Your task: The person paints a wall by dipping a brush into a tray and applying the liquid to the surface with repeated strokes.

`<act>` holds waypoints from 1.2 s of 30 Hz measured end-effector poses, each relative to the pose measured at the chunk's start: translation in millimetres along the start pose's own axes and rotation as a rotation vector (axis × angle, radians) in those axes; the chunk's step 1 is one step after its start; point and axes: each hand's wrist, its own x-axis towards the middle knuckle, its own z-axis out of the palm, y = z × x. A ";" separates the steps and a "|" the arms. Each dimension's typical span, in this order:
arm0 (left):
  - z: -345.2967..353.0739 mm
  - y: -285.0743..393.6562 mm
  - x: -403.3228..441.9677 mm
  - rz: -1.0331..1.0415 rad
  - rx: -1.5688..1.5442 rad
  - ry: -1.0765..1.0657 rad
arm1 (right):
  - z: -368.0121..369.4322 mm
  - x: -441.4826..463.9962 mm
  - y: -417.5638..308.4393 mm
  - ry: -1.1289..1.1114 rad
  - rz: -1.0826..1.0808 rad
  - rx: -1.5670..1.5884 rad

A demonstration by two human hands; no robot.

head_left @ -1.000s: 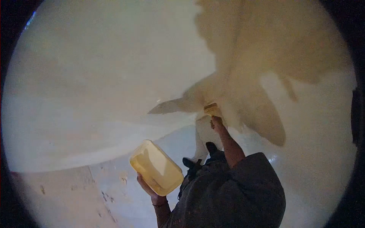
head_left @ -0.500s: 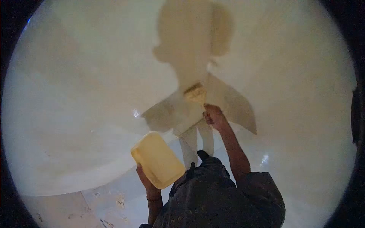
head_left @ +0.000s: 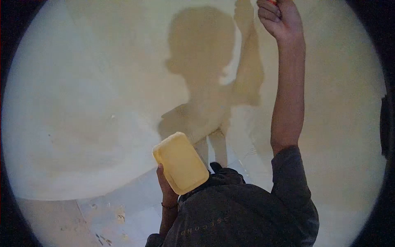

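My left hand [head_left: 166, 182] grips the left side of a yellow rectangular tub [head_left: 183, 164], tilted in front of my dark shirt. At the top edge of the view, my right hand [head_left: 279, 16] is raised at the end of a stretched arm, its fingers wrapped round something with a small red-orange part [head_left: 273, 1]. The rest of that held thing lies outside the view. Behind both hands spreads a pale cream wall [head_left: 103, 103], with the shadow of my head and raised arm on it.
Below the wall's curved lower edge, the floor [head_left: 135, 201] has dark and tan stains at the lower left. A dark object [head_left: 385, 127] stands at the far right edge. My dark shoe tip [head_left: 215, 166] shows beyond the shirt.
My right hand has gone from mid-wall up to the top edge, and the brush seen in it earlier has left the view. The tub in my left hand has shifted slightly up and right.
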 end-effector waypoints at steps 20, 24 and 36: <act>3.9 -0.9 3.9 0.155 -0.011 0.178 | -131.2 -158.3 170.8 0.547 0.487 0.036; -12.6 -5.0 9.0 0.189 -0.002 0.187 | -157.7 -201.5 225.4 0.578 0.584 0.144; -4.7 -2.3 15.4 0.226 0.073 0.415 | -197.3 -275.6 364.7 0.839 0.961 0.362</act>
